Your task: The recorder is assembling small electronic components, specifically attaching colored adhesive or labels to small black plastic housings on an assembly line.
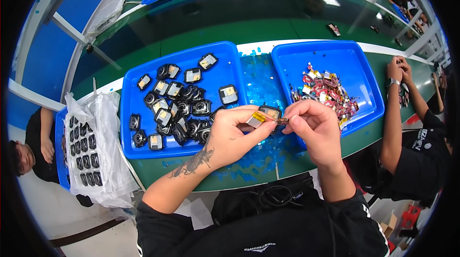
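My left hand (235,132) grips a black watch case (273,110) together with a small silver battery (256,120) wrapped in yellow tape. The battery stands out of the case, beside my left thumb. With thumb and forefinger, my right hand (314,130) pinches the end of a small part (282,121) that reaches toward the battery; its exact kind is too small to make out. Both hands meet above the gap between two blue trays. Several black watch cases (184,108) lie loose in the left tray (213,82). A pile of small red, white and gold electronic parts (330,95) fills part of the right tray (359,72).
Blue film scraps (258,82) litter the green bench between the trays. Beyond runs a green conveyor (201,22) carrying scattered small parts. Plastic-wrapped rows of black pieces (84,149) stand at the left. A co-worker's hands (399,67) are busy at the right; another person (40,144) sits left.
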Demonstrator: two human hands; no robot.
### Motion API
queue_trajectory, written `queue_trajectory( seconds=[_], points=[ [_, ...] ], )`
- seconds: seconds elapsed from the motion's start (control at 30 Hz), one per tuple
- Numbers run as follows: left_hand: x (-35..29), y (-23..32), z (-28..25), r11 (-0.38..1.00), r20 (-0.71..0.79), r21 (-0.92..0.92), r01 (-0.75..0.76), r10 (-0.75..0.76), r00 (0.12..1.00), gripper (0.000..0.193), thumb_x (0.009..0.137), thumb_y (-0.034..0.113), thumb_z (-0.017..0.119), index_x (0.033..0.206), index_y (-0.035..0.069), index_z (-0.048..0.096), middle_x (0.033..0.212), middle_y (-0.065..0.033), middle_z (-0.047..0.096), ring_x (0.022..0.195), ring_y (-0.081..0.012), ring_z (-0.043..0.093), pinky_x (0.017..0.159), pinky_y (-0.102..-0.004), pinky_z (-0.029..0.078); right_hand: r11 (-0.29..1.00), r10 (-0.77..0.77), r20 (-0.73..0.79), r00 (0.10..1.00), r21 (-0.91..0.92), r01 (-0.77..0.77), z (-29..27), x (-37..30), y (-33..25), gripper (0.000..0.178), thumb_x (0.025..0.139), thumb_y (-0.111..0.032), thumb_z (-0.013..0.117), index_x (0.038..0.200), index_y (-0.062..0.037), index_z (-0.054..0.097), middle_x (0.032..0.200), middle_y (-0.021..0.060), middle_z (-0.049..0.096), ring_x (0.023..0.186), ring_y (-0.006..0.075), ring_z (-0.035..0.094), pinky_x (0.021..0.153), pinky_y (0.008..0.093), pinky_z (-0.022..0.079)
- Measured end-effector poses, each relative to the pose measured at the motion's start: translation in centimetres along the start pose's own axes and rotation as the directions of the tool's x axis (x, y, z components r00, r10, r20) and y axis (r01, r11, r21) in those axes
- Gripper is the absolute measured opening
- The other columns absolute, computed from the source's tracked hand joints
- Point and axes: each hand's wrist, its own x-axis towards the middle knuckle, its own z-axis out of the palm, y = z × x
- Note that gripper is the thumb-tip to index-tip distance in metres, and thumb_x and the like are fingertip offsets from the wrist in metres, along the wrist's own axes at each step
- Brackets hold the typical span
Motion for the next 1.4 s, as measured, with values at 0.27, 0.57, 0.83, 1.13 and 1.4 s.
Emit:
queue_trajectory(
  seconds=[0.27,0.57,0.83,1.13,1.4],
  points=[
    [-0.4,-1.0,1.1,0.929,-0.048,-0.359,0.093,-0.118,0.992,0.032,0.091,0.000,0.062,0.122,-0.006,0.059,0.114,-0.0111,0.065,0.100,-0.0111,0.061,0.088,-0.0244,0.052,0.914,-0.256,-0.149,0.955,-0.359,0.189,1.7,0.1,1.2,0.025,0.081,0.003,0.072,0.100,0.0004,0.057,0.084,0.0015,0.060,0.077,0.0041,0.057,0.064,0.0161,0.046],
    [-0.5,-1.2,1.9,0.940,-0.091,-0.342,0.009,-0.043,0.995,0.042,0.092,-0.005,0.056,0.133,-0.004,0.051,0.130,-0.0132,0.057,0.112,-0.0134,0.057,0.094,-0.0261,0.049,0.852,-0.309,-0.169,0.936,-0.486,0.194,1.4,0.1,1.8,0.032,0.079,0.002,0.073,0.104,-0.0017,0.054,0.080,0.0001,0.057,0.070,0.0030,0.053,0.058,0.0159,0.041],
    [-0.7,-0.8,2.0,0.918,-0.137,-0.396,0.019,-0.079,0.987,0.061,0.092,-0.006,0.053,0.146,0.005,0.027,0.134,-0.0207,0.053,0.116,-0.0174,0.057,0.094,-0.0257,0.048,0.756,-0.324,-0.070,0.944,-0.619,0.214,2.5,1.0,1.5,0.040,0.080,0.004,0.069,0.117,-0.0005,0.055,0.096,0.0080,0.060,0.083,0.0120,0.060,0.070,0.0248,0.054],
    [2.3,0.0,-4.2,0.406,-0.125,0.912,-0.052,0.399,0.908,0.033,0.085,0.009,0.064,0.117,0.002,0.060,0.116,-0.0153,0.059,0.104,-0.0298,0.059,0.087,-0.0374,0.050,0.717,-0.162,0.205,0.965,-0.647,0.258,-1.6,13.8,-3.3,0.046,0.079,-0.006,0.072,0.119,0.0017,0.051,0.074,0.0074,0.064,0.070,0.0108,0.061,0.064,0.0266,0.049],
    [1.3,-3.1,-5.1,0.321,-0.101,0.946,0.046,0.158,0.982,0.030,0.080,0.024,0.072,0.101,0.004,0.065,0.103,-0.0116,0.060,0.105,-0.0298,0.053,0.088,-0.0417,0.045,0.394,0.010,-0.130,0.991,-0.911,-0.123,-8.2,26.5,2.3,0.064,0.055,-0.027,0.092,0.106,-0.0007,0.064,0.104,0.0168,0.066,0.103,0.0321,0.063,0.091,0.0379,0.049]
  ],
)
